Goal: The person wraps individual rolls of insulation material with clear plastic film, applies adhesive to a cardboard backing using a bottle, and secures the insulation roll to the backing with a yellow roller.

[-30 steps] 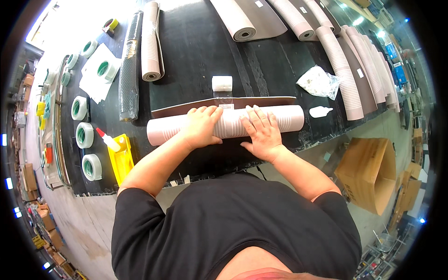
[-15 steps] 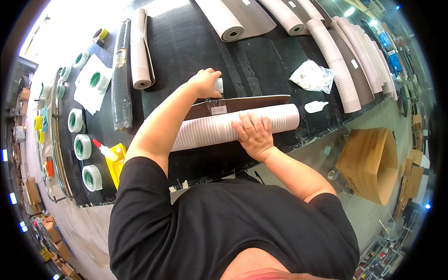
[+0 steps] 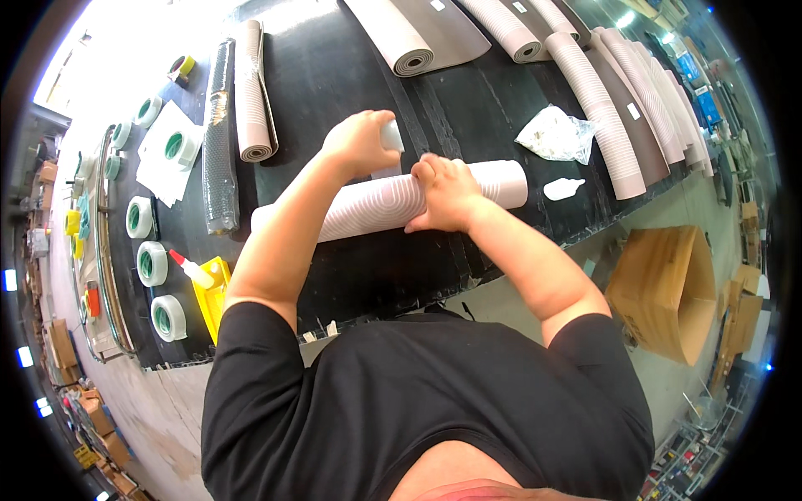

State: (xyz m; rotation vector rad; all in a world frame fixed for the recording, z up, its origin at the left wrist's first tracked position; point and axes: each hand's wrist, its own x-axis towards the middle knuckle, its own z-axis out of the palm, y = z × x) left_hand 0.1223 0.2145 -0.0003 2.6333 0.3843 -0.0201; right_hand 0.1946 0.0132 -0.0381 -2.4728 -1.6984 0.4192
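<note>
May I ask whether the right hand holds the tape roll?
No, the right hand touches the rolled mat; the left hand holds the tape roll.

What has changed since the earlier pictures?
The left hand has released the pale pink striped rolled mat and grasps the small white tape roll. The mat has rolled away from the person; its brown flap no longer shows. The right hand stays on the mat.

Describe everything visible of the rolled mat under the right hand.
The rolled mat is pale pinkish-beige, its outer face patterned with whitish curved lines; it looks like foam or rubber. It lies slanted across the black table, right end farther away. The right hand rests over it, right of its middle, while the left forearm hides a stretch near its left end. A pale strip seems to meet its far side.
</note>
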